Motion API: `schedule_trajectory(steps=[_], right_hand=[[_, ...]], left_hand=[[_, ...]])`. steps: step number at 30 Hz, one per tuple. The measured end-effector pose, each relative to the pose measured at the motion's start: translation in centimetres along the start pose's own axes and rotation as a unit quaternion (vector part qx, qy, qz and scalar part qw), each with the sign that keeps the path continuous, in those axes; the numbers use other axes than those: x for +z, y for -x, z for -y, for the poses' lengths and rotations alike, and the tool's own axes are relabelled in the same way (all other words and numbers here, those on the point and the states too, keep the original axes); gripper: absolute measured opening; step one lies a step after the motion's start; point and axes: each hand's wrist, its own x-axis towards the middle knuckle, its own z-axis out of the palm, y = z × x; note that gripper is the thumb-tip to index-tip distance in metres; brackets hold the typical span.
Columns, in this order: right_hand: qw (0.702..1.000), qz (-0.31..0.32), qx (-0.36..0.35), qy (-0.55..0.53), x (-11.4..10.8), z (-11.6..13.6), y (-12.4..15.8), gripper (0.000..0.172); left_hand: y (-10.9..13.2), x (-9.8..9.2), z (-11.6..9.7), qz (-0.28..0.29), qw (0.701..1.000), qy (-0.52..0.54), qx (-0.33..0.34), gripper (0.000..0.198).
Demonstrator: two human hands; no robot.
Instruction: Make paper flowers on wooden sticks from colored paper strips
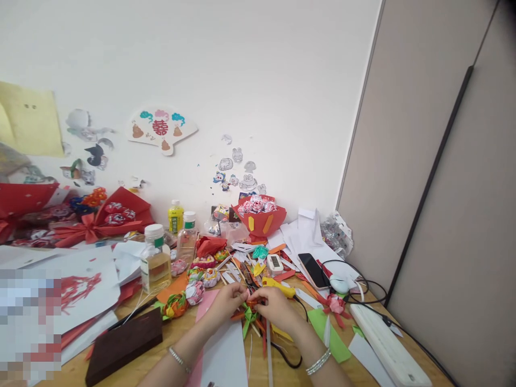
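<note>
My left hand (226,304) and my right hand (277,308) meet over the middle of the wooden table (282,371). Both pinch a small folded paper piece (250,312) of orange and green strips, fingers pressed together on it. Each wrist wears a silver bracelet. Loose paper strips lie under and around the piece. A yellow glue gun (280,287) lies just behind my right hand. Several small folded paper balls (195,292) sit left of my left hand.
Glue bottles (157,266) stand at the left centre. A dark box (123,344) lies at the front left. A phone (314,270), a white mouse (339,284) and a power strip (387,346) lie on the right. Red paper bouquets (260,215) line the wall.
</note>
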Motion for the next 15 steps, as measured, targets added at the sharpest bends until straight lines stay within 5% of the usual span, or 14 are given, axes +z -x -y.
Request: schedule_trajectory(steps=[15], right_hand=[[0.994, -0.022, -0.097, 0.051, -0.45, 0.59, 0.34, 0.034]], left_hand=[[0.35, 0.23, -0.48, -0.04, 0.999, -0.02, 0.003, 0.03]])
